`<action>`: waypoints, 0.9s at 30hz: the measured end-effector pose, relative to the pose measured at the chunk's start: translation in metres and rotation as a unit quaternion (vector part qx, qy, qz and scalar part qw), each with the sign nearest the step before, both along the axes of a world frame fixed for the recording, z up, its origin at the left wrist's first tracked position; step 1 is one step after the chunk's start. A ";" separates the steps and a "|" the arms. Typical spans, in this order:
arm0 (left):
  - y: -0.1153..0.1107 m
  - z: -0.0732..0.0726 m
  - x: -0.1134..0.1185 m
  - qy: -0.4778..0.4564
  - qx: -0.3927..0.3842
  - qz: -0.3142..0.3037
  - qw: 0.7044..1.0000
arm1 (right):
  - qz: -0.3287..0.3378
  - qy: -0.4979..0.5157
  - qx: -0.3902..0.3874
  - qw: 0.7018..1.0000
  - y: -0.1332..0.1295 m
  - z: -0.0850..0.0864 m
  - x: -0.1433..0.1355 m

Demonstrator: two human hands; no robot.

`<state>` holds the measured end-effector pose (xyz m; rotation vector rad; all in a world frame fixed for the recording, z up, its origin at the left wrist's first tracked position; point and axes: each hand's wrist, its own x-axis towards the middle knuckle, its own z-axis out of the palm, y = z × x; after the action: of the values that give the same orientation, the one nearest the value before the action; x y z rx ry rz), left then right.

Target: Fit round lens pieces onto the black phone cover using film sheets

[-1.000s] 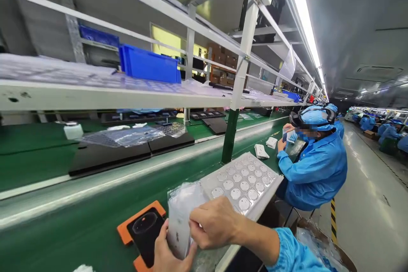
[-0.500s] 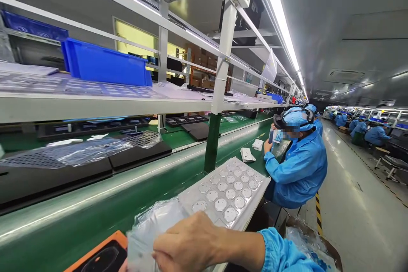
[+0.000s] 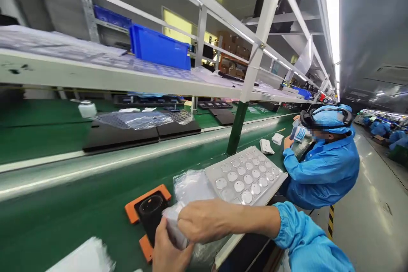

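Observation:
My right hand [image 3: 204,221], in a blue sleeve, is closed with its fingers pressed on a translucent plastic bag [image 3: 175,221]. From below, my left hand [image 3: 168,248] grips the same bag between thumb and fingers; what the bag contains is hard to make out. Just left of the hands, an orange and black fixture [image 3: 149,208] with a round recess lies on the green bench. Behind my right hand a pile of clear bags [image 3: 193,185] rests beside a clear tray [image 3: 228,168] of round white pieces.
White sheets [image 3: 84,259] lie at the lower left. A green and white post [image 3: 237,129] rises behind the tray. A co-worker in blue [image 3: 321,165] sits at the right, near small white stacks [image 3: 266,146]. A shelf [image 3: 121,80] with a blue bin [image 3: 161,49] spans above.
The view has swung left and down, so the fixture and more of the bench show. My left hand has come into fuller view, and the bag is now between both hands, away from the pile.

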<state>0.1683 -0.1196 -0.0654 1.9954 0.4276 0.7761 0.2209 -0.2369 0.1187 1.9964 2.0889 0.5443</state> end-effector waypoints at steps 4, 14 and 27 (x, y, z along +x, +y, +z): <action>-0.012 0.023 -0.017 -0.039 -0.057 -0.069 0.995 | -0.029 0.069 0.105 0.992 -0.009 0.010 -0.010; -0.011 0.025 -0.024 -0.098 -0.036 -0.099 0.990 | -0.033 0.154 0.329 0.931 -0.011 0.036 -0.019; -0.010 0.027 -0.023 -0.107 -0.058 -0.114 0.986 | -0.121 0.355 0.376 0.847 -0.012 0.048 -0.014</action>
<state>0.1449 -0.1292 -0.0385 1.7914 0.1124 0.7921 0.2073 -0.2487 0.1670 3.2847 2.0856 0.7327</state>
